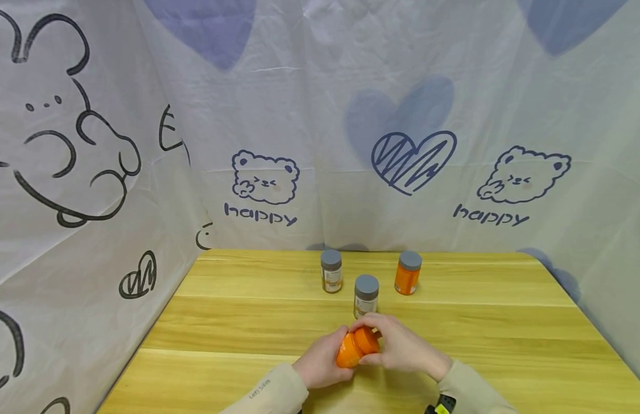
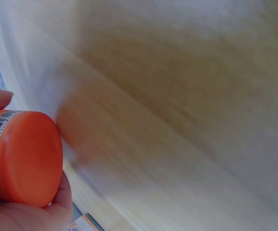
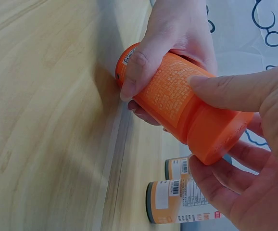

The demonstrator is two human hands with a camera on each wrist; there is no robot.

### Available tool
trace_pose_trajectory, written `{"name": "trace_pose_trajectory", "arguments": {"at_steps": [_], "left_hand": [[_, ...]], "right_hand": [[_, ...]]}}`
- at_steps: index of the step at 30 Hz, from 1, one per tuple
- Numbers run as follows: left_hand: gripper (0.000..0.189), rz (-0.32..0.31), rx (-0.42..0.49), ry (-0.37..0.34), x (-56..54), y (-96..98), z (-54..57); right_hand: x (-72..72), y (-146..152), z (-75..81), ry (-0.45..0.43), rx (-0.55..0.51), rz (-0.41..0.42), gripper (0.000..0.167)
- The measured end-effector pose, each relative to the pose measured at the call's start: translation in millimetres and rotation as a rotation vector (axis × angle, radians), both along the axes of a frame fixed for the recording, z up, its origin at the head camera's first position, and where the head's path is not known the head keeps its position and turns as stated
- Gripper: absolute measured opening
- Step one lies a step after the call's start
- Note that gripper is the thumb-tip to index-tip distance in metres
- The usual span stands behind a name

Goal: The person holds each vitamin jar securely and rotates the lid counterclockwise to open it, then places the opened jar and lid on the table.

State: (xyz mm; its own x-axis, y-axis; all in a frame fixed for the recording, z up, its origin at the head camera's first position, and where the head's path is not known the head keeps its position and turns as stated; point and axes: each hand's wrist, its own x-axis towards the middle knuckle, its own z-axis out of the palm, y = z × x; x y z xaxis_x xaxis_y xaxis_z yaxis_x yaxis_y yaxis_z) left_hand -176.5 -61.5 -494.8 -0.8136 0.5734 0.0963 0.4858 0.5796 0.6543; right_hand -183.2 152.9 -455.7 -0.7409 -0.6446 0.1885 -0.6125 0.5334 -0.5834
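An orange plastic bottle (image 1: 349, 351) with a ribbed orange cap (image 3: 220, 137) is held tilted above the table's near part. My left hand (image 1: 324, 360) grips its body, thumb across the printed label in the right wrist view. From the other side my right hand (image 1: 405, 348) has its fingers curled around the cap, its thumb tip on the bottle's shoulder. In the left wrist view the bottle's round base (image 2: 35, 159) and a barcode face the camera. Just beyond the hands stands a jar with a grey lid (image 1: 367, 286), its lower part partly covered by the right hand.
Farther back stand another grey-lidded jar (image 1: 332, 279) with a pale label and, to the right, an orange jar (image 1: 407, 279) with a grey lid. The light wooden table (image 1: 237, 322) meets white cloth walls (image 1: 320, 115) with printed drawings at the back and sides.
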Motion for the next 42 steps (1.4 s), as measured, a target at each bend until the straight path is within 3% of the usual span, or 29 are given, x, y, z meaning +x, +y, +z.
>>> {"name": "trace_pose_trajectory", "arguments": {"at_steps": [10,23,35,42], "left_hand": [[0.053,0.003,-0.009,-0.005,-0.4,-0.2,-1.0],[0.051,-0.001,-0.02,-0.019,-1.7,-0.1,-1.4],[0.051,-0.016,-0.003,-0.01,-4.5,-1.0,-6.2],[0.051,-0.009,-0.022,-0.01,-4.0,-0.8,-4.7]], "right_hand": [[-0.5,-1.2,-2.8,0.015,-0.02,0.003,0.044],[-1.8,-2.8,-2.0,-0.087,-0.039,-0.012,0.041],[-1.0,-6.3,-1.9,-0.118,-0.016,-0.12,0.04],[-1.3,-6.0,-1.8,-0.133,-0.024,-0.143,0.039]]}}
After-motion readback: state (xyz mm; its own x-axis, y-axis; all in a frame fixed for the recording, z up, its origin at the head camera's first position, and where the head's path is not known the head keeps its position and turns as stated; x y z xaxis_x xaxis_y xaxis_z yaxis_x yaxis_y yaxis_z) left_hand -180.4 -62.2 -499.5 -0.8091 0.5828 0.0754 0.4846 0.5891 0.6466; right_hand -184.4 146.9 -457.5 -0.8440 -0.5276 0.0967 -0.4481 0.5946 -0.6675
